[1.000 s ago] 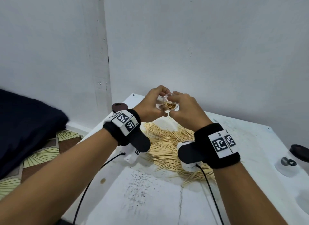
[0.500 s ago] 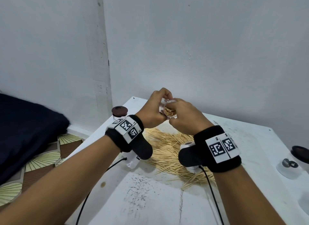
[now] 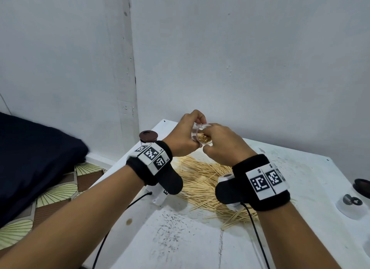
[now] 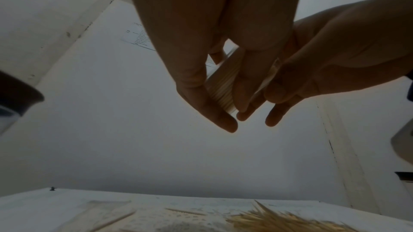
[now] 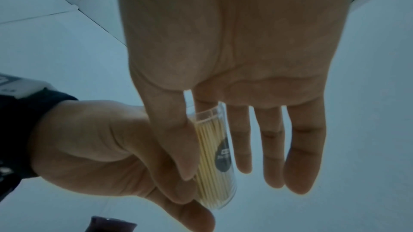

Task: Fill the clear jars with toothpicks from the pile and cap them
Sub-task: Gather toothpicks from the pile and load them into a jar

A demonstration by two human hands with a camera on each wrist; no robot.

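A clear jar (image 3: 204, 138) packed with toothpicks is held in the air above the toothpick pile (image 3: 202, 180), with its open mouth tilted towards me. My left hand (image 3: 186, 134) grips the jar body from the left, fingers curled around it. My right hand (image 3: 220, 144) pinches the jar near its rim. In the right wrist view the thumb lies along the jar (image 5: 214, 156) and the other fingers stretch behind it. The left wrist view shows the jar (image 4: 223, 83) between both hands. No cap is on this jar.
A capped jar with a brown lid (image 3: 148, 137) stands at the table's rear left corner. At the right edge a clear jar (image 3: 352, 204) lies on its side beside a dark lid (image 3: 362, 185). A dark cushion (image 3: 30, 158) lies off the white table (image 3: 200, 238) to the left.
Both hands keep hold of the jar and have drifted slightly to the right. The right fingers have closed further over the jar's mouth.
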